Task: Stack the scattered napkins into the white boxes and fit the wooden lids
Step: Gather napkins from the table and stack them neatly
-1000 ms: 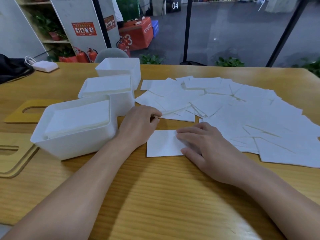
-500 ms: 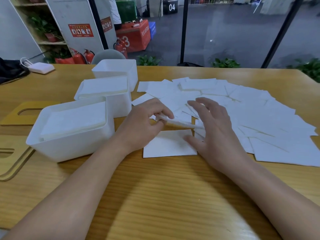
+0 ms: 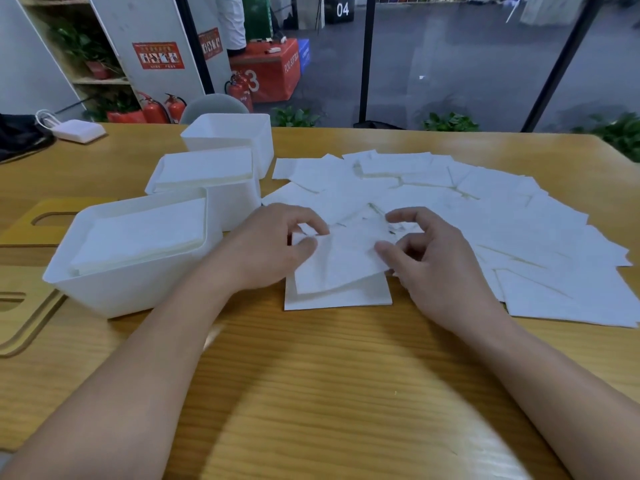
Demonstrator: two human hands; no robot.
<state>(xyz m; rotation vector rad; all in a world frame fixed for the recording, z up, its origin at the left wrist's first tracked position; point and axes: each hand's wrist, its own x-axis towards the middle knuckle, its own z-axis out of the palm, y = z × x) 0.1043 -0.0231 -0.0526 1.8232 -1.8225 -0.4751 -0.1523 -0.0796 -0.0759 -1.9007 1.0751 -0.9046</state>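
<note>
My left hand [image 3: 273, 245] and my right hand [image 3: 426, 261] pinch one white napkin [image 3: 341, 261] by its two sides, just above another napkin [image 3: 339, 297] lying flat on the wooden table [image 3: 311, 393]. Several more napkins [image 3: 485, 216] are scattered to the right. Three white boxes stand in a row on the left: the near box [image 3: 131, 289] and the middle box [image 3: 239, 199] hold napkin stacks, and the far box [image 3: 242, 136] shows no napkins. Wooden lids [image 3: 20, 306] lie flat at the left edge, with another lid [image 3: 45, 220] behind the near box.
A white charger [image 3: 78, 130] and a dark bag [image 3: 17, 138] sit at the table's far left. A grey chair back [image 3: 214, 107] shows beyond the far edge. Red fire extinguishers and shelves stand behind the table.
My left hand pulled a napkin from the pile, and my right hand left the flat napkin and took its other side. Both hands now hold it over the flat one.
</note>
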